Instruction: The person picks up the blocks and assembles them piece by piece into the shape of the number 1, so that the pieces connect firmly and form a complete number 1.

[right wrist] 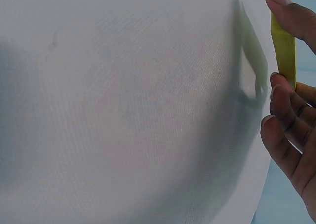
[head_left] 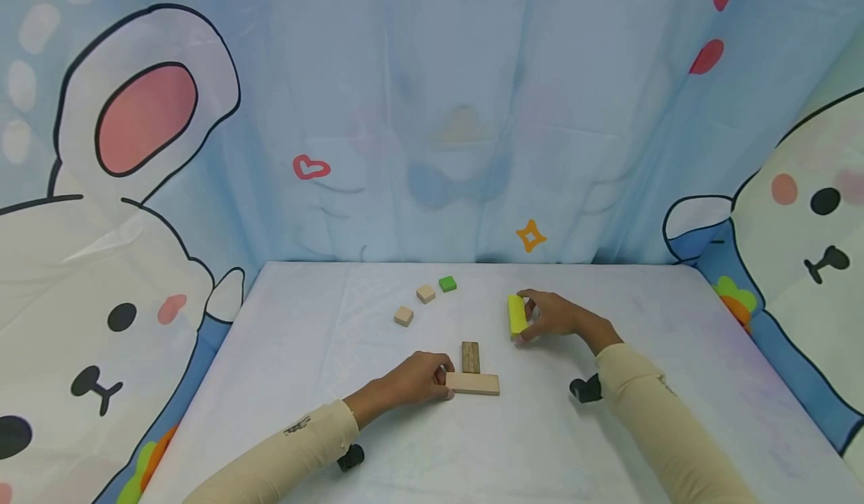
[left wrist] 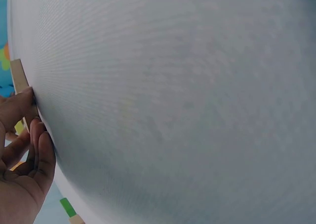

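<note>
My left hand point(head_left: 420, 378) pinches the left end of a pale wooden plank point(head_left: 475, 384) lying on the white table. Behind that plank, touching or nearly so, is a dark brown wooden block point(head_left: 470, 357), its length pointing away from me. Farther right, my right hand point(head_left: 555, 315) holds a yellow block point(head_left: 517, 317) lengthwise between thumb and fingers. In the right wrist view the yellow block point(right wrist: 283, 48) sits between the thumb and a fingertip, with a shadow on the cloth. Whether it touches the table I cannot tell.
Two small pale wooden blocks point(head_left: 426, 293) and a small green block point(head_left: 448, 284) lie toward the back of the table point(head_left: 324, 354). A blue printed curtain point(head_left: 432, 114) hangs behind the table's far edge. Black devices point(head_left: 585, 389) are at both wrists.
</note>
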A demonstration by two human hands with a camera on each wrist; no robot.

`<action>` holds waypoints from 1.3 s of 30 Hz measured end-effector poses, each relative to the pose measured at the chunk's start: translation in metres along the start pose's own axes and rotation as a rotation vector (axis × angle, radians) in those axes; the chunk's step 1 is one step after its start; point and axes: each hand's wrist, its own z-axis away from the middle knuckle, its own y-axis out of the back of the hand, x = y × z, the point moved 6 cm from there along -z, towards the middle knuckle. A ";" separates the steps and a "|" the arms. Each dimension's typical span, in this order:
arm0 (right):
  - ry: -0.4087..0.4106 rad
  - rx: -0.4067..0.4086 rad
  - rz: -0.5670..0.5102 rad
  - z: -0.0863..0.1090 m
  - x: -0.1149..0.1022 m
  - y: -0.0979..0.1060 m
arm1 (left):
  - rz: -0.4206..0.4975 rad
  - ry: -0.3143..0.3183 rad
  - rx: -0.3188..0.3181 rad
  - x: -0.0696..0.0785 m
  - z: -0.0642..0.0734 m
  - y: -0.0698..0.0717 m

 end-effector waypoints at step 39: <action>0.072 -0.010 0.017 -0.002 -0.029 -0.011 | 0.001 0.022 -0.007 -0.002 0.000 -0.001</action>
